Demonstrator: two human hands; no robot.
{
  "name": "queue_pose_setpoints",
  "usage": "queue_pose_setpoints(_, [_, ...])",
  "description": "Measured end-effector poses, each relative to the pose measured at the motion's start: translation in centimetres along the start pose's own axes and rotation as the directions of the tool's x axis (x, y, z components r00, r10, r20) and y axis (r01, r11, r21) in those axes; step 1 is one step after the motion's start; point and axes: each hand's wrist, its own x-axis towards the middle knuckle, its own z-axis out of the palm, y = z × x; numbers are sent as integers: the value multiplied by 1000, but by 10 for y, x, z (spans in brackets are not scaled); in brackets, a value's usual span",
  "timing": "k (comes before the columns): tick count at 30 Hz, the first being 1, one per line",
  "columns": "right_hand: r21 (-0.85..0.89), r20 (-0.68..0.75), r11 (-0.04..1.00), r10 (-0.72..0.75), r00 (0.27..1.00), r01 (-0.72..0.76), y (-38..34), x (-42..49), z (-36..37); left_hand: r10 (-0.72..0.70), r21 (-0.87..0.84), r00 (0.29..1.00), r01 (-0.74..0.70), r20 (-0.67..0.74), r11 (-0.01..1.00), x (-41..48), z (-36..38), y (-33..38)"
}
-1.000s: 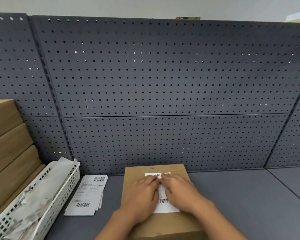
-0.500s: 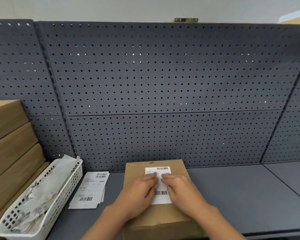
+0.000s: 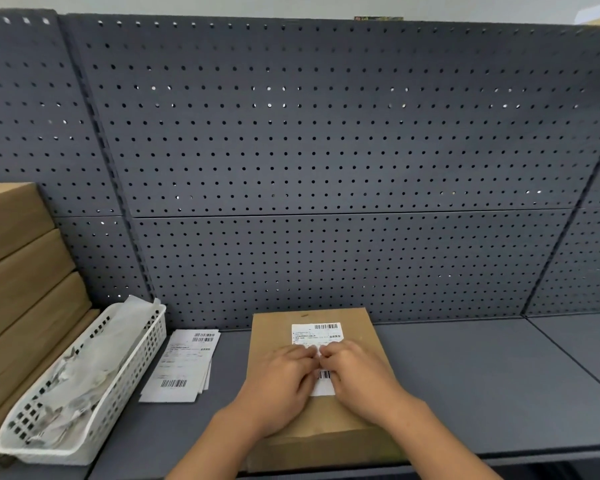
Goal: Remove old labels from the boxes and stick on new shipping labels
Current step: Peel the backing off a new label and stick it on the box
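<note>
A brown cardboard box (image 3: pixel 368 344) lies flat on the grey shelf in front of me. A white shipping label (image 3: pixel 317 332) with barcodes is stuck on its top. My left hand (image 3: pixel 279 384) and my right hand (image 3: pixel 359 377) lie side by side on the label, fingers flat and pressing its middle, fingertips almost touching. The label's top strip and a bit of its lower barcode show between and above the hands; the rest is hidden under them.
A stack of white labels (image 3: pixel 182 367) lies left of the box. A white slotted basket (image 3: pixel 94 403) with crumpled paper scraps stands further left. Stacked brown boxes (image 3: pixel 18 271) fill the far left. A grey pegboard wall (image 3: pixel 326 168) rises behind the shelf.
Both hands have slid down the label toward me, uncovering more of its top strip. The camera has also tilted and shifted slightly.
</note>
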Motion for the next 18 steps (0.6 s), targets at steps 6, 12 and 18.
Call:
queue_pose_setpoints(6, [59, 67, 998, -41, 997, 37, 2, -5, -13, -22, -25, 999, 23, 50, 999, -3, -10, 7])
queue_pose_setpoints(12, [62, -89, 997, -47, 995, 53, 2, -32, -20, -79, -262, 993, 99, 85, 960, -9, -31, 6])
queue_pose_setpoints(18, [122, -114, 991, -31, 993, 45, 4, -49, -20, 41, -176, 999, -35, 30, 984, -33, -31, 13])
